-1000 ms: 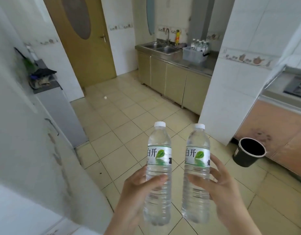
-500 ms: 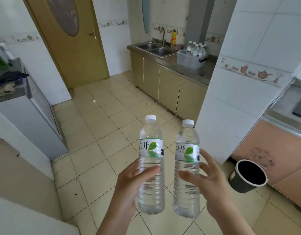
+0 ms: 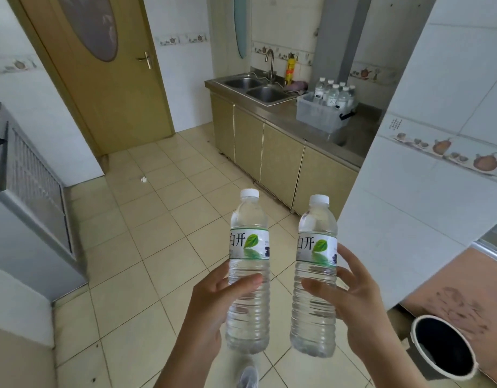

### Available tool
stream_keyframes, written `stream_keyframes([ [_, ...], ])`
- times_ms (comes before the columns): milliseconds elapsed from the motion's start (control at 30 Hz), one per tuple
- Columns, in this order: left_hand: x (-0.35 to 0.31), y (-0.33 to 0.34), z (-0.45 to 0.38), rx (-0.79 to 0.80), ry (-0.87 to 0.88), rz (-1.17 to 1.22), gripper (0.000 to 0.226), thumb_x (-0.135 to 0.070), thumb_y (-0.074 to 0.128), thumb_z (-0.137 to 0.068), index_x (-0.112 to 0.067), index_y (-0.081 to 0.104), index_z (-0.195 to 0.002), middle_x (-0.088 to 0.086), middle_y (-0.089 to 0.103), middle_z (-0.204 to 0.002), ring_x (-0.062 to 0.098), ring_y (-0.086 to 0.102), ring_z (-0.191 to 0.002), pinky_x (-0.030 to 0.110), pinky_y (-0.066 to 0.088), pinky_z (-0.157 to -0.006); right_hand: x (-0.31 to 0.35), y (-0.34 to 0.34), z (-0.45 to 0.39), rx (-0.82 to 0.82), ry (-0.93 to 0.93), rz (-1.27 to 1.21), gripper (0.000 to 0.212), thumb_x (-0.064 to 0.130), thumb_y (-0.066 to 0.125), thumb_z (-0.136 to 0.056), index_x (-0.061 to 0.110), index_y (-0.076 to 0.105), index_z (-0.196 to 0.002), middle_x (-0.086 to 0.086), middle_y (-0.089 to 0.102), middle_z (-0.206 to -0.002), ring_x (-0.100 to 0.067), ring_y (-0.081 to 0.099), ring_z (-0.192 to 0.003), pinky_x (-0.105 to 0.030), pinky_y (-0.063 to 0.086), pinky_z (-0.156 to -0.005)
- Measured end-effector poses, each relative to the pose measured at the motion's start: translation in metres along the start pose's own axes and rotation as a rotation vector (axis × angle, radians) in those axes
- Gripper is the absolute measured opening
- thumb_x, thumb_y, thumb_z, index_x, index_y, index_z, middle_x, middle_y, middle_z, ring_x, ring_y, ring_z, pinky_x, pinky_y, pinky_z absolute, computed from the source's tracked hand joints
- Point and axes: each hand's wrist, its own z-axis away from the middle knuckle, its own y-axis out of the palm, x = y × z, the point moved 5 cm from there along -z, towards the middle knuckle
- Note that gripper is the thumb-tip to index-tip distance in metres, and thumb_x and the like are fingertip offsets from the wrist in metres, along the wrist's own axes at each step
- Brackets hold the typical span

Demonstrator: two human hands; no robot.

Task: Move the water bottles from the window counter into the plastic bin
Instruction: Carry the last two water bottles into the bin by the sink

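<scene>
Left hand: grip curled round left bottle, upright above the floor. Right hand: grip round right bottle; fingers partly hidden. Plastic bin: far surface, bottles inside, count unclear.

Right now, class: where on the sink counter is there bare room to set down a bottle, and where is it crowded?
Bare steel runs along the counter's front edge, between the sink and the plastic bin. The bin itself is crowded with standing bottles; its near-left corner looks freest.
</scene>
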Motion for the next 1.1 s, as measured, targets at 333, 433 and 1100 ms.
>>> stream_keyframes([
  [333, -0.069, 0.008, -0.182, 0.065, -0.014, -0.036, 0.025, -0.012, 0.080, -0.073, -0.017, 0.077, -0.098, 0.006, 0.078, -0.089, 0.016, 0.073, -0.075, 0.024, 0.054, -0.060, 0.037, 0.049, -0.167, -0.026, 0.001, -0.009, 0.067, 0.014, 0.084, -0.047, 0.051, 0.065, -0.099, -0.004, 0.071, -0.097, -0.022, 0.073, -0.080, -0.052, 0.059, -0.071],
  [433, -0.086, 0.016, -0.230, 0.086, -0.013, -0.046, 0.035, -0.018, 0.086, -0.063, -0.019, 0.078, -0.097, 0.005, 0.078, -0.087, 0.015, 0.072, -0.075, 0.022, 0.053, -0.060, 0.045, 0.053, -0.215, -0.053, 0.003, -0.013, 0.064, 0.014, 0.084, -0.047, 0.051, 0.067, -0.095, -0.005, 0.072, -0.098, -0.026, 0.072, -0.083, -0.057, 0.057, -0.076],
  [1100, -0.186, 0.128, -0.554, 0.057, -0.031, -0.072, 0.046, -0.025, 0.087, -0.054, -0.021, 0.077, -0.099, 0.005, 0.079, -0.091, 0.019, 0.075, -0.080, 0.026, 0.055, -0.063, 0.093, 0.043, -0.572, -0.028, 0.034, -0.040, 0.085, 0.003, 0.092, -0.045, 0.038, 0.061, -0.117, -0.007, 0.072, -0.098, -0.029, 0.071, -0.086, -0.049, 0.058, -0.072],
])
